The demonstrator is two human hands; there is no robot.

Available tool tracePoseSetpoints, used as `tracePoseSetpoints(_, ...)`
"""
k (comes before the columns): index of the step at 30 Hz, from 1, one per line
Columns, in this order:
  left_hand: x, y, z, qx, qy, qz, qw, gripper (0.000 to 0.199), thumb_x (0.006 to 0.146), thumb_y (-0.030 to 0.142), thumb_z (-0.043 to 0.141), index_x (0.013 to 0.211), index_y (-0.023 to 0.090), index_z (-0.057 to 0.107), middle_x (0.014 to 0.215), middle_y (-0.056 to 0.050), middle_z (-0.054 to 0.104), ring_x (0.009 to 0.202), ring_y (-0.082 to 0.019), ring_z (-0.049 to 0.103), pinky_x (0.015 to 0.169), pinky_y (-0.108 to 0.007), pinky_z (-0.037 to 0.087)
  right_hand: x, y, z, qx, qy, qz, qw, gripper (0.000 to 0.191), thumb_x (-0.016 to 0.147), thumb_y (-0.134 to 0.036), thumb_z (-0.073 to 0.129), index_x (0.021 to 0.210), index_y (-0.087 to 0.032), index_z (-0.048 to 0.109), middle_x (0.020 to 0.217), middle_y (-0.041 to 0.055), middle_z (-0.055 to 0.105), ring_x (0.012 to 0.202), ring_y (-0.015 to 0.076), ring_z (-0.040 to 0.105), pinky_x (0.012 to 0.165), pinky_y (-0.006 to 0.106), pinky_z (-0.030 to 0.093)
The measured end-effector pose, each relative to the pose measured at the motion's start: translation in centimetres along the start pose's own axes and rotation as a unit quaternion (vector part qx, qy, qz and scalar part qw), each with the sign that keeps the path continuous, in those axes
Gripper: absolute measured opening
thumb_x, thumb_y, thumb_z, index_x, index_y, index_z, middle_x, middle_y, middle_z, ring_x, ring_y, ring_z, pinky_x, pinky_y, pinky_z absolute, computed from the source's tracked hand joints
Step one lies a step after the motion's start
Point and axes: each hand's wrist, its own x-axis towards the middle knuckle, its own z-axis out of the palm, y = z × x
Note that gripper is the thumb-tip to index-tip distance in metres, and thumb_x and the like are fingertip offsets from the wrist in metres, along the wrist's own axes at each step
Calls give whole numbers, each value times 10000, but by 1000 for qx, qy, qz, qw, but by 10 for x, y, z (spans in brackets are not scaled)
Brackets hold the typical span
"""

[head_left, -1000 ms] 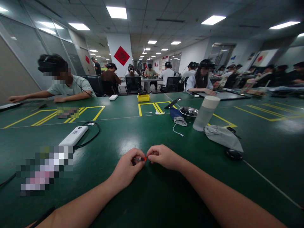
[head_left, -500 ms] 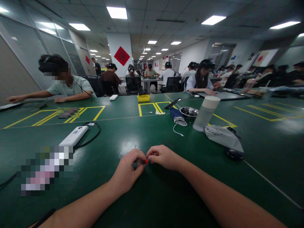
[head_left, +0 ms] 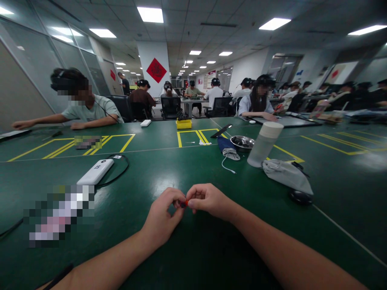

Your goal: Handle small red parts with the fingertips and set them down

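Over the green tabletop [head_left: 145, 165], my two hands meet at a small orange-red and dark piece [head_left: 183, 204], too small to name. My left hand [head_left: 165, 213] pinches it between thumb and fingers, which hide much of it. From the other side my right hand [head_left: 208, 201] comes in with thumb and forefinger pressed together at the orange end; its other fingers are curled. Whether the right fingertips grip a separate part cannot be made out.
To the left lie a white power bank [head_left: 96, 172] with a black cable and a blurred-out object [head_left: 57, 217]. On the right stand a frosted bottle [head_left: 264, 145], a metal bowl [head_left: 242, 142], a grey pouch [head_left: 286, 175] and a black mouse [head_left: 300, 197]. A yellow box [head_left: 184, 124] sits farther back.
My right hand has turned slightly and its fingers have shifted at the orange end of the small piece. The left hand keeps its pinch. The whole view has shifted a little.
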Motion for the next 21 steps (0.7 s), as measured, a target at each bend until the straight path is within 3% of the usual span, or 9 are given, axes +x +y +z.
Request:
tracePoseSetpoints(9, 0, -1, 1, -23, -1, 21, 1000, 275, 768, 33, 517, 956, 219, 590, 960, -37, 590, 865, -158, 565, 778, -298, 478, -2, -5, 1, 2, 15, -12, 1000, 244, 710, -293, 721, 825, -106, 615, 655, 10, 632, 569, 93, 575, 574, 220, 443)
tracePoseSetpoints(21, -3, -3, 4, -62, 16, -42, 997, 315, 750, 58, 536, 1017, 222, 565, 917, -26, 611, 831, -154, 609, 762, -291, 516, -3, -7, 2, 20, 15, -13, 1000, 242, 690, -277, 736, 826, -107, 630, 688, 19, 643, 583, 104, 600, 592, 245, 483)
